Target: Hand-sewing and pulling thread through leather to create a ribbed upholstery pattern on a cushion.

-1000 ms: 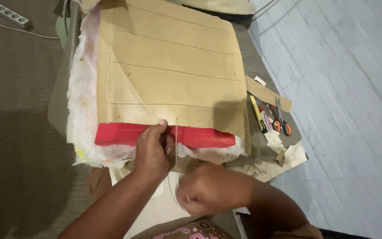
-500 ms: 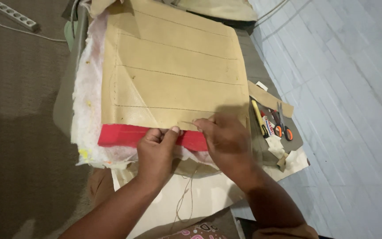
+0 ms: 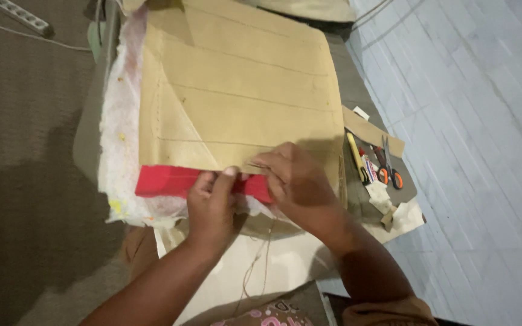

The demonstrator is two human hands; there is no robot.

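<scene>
Your two hands meet at the near edge of one large tan cardboard sheet (image 3: 237, 102), which lies flat on top of the stack before you and carries several ruled pencil lines across it. Your left hand (image 3: 212, 202) is curled, thumb and forefinger pinched at that edge, just above one red strip (image 3: 170, 180) that shows beneath the cardboard. Your right hand (image 3: 300, 184) lies knuckles-up beside it, fingers bent and pressed on the same edge; the two hands are touching or nearly so. Whether either hand holds a needle cannot be told. One thin thread (image 3: 255, 271) hangs down from under your hands over a pale sheet (image 3: 285, 265) nearer you.

Under the cardboard, a white fibrous padding layer (image 3: 119, 139) juts out on the left side, flecked with yellow and pink.

To the right, on the grey table (image 3: 348, 78), you have one pair of scissors with orange handles (image 3: 389, 166), one yellow-handled tool (image 3: 356, 156), and one small red-and-white packet (image 3: 370, 169) between them, all close together. One narrow cardboard offcut (image 3: 370, 130) lies just behind them, and pale paper scraps (image 3: 388, 202) lie just in front.

At the far left, one white power strip (image 3: 19, 15) rests on the brown carpet (image 3: 25, 151). Pale floor tiles (image 3: 472, 121) run along the right.
</scene>
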